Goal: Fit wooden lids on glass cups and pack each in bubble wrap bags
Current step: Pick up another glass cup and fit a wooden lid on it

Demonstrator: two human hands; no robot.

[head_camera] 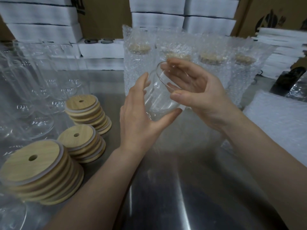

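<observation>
A clear glass cup [159, 97] hangs tilted above the steel table, its open rim pointing up and away, with no lid on it. My left hand [139, 120] cradles its lower side, thumb under the base end. My right hand [197, 95] holds it from the right, thumb across the body and fingers curled at the rim. Three stacks of round wooden lids with a centre hole lie at the left: a near stack [38, 171], a middle stack [81, 143] and a far stack [88, 112].
Several lidded cups in bubble wrap bags [139, 63] stand upright just behind my hands. Several bare glass cups [38, 90] crowd the left of the steel table [182, 188]. A flat pile of bubble wrap bags [279, 120] lies at the right. White foam boxes [156, 19] and cartons line the back.
</observation>
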